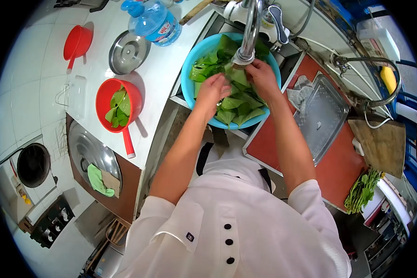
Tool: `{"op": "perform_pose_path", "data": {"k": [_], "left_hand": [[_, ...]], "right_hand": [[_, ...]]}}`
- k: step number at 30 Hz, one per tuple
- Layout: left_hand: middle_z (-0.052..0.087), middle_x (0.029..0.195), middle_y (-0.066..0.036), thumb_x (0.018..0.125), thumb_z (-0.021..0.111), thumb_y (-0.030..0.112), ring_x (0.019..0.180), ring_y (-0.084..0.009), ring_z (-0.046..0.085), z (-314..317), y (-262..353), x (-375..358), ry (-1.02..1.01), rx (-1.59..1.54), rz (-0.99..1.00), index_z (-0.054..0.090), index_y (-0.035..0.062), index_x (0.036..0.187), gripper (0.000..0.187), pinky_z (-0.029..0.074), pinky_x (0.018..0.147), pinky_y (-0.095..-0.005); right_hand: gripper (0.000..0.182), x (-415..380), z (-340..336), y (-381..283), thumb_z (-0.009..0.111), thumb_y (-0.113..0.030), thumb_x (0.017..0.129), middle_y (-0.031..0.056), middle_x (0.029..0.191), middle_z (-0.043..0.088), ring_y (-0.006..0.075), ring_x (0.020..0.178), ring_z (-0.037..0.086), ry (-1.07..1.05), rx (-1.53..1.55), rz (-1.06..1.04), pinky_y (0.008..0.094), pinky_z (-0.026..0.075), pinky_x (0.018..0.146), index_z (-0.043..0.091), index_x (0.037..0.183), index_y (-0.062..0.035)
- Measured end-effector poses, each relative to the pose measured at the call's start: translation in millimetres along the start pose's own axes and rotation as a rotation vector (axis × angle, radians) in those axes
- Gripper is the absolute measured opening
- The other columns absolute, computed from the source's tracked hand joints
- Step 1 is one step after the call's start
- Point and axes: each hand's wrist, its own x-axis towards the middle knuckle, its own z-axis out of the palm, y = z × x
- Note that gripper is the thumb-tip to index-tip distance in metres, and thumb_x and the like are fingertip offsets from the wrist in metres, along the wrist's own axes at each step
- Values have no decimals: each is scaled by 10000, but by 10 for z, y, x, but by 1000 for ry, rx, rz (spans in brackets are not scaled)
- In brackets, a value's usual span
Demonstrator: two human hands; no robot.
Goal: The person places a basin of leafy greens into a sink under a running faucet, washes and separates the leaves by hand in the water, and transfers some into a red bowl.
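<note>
Looking down from the head camera, I see both hands inside the round turquoise plastic basin (193, 65) that sits in the sink under the curved chrome tap (250, 32). The basin is full of loose flat green leaves (238, 107), wet-looking.

Left hand (212, 89): fingers bent down into the pile, fingertips touching leaves near the basin's middle. I can't tell if they're pinched on a leaf or just pressing; the tips are buried.

Right hand (261, 75): directly below the tap spout, fingers curled around one green leaf (237, 74) held at the spout's mouth. That leaf sits between thumb and fingers, sticking out toward the left hand. The two hands are just beside each other, nearly touching.

Around it:
- small red plastic colander with a long handle (133, 102) on the white counter to the left, a few more green leaves inside it.
- second red plastic scoop (77, 42) further back, well apart.
- round steel pot lid (128, 52) and clear blue-tinted water bottle (155, 22) behind the colander.
- rectangular steel tray (320, 118) on the red surface right of the sink, grey cloth (300, 92) at its corner.
- bunch of green stalks (362, 189) at the far right, beside a wooden cutting board (379, 144).

White buttoned jacket fills the bottom of the view.
</note>
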Motion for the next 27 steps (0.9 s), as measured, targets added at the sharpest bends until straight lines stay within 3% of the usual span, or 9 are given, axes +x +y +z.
{"op": "perform_pose_path", "data": {"k": [1,5,7,10,14,16,22,25,27], "left_hand": [[600,975,-70,944,524,147,829,-174,611,29,59,31,-1,4,0,537,5,1177,274,518,801,-308],[601,812,2,916,565,128,671,-91,570,122,173,68,-124,64,72,596,48,950,92,528,621,-253],[596,743,7,893,595,116,604,-77,543,99,147,122,19,343,265,612,47,850,84,515,575,-238],[584,697,9,880,612,111,560,-65,516,94,180,140,97,374,316,610,50,791,108,491,536,-225],[574,693,14,906,590,146,558,-60,514,101,199,138,54,448,380,601,38,791,158,484,527,-223],[525,621,-3,928,591,240,541,-63,512,99,192,128,21,416,414,511,32,666,345,459,484,-231],[496,633,19,943,564,220,547,-50,491,53,96,190,-23,328,434,513,46,709,296,473,518,-233],[531,678,18,943,564,208,593,-51,518,62,114,151,-46,367,404,523,45,748,257,474,539,-224],[577,759,11,951,542,188,661,-58,546,-67,81,193,-92,449,368,570,38,856,179,489,592,-226]], "right_hand": [[257,3,46,-7,600,-198,905,10,867,645,102,760,599,-94,317,114,234,483,679,627,1066,1],[271,2,284,78,584,-190,915,1,915,633,85,747,566,-48,667,153,211,439,654,592,1136,-33],[374,56,198,220,600,-212,906,28,1011,615,109,845,565,-98,468,239,221,445,732,544,1219,-17],[552,-158,411,35,604,-296,900,65,1195,554,126,1010,527,-121,153,-108,253,422,860,443,1344,-10],[498,-251,455,-54,585,-293,912,61,1175,573,122,1000,535,-184,109,-45,254,417,869,476,1305,-8],[415,-152,443,132,557,-292,929,66,1122,608,130,982,561,-108,393,120,281,449,842,523,1234,-13],[353,-179,386,1,517,-322,944,72,1041,642,160,948,599,82,766,371,332,506,741,569,1140,-34],[415,-186,314,-104,554,-346,923,93,1039,638,171,951,600,-24,904,364,342,506,761,552,1165,-9],[444,-57,325,74,570,-358,911,105,1037,637,181,939,605,19,653,292,352,507,771,553,1163,7]]}}
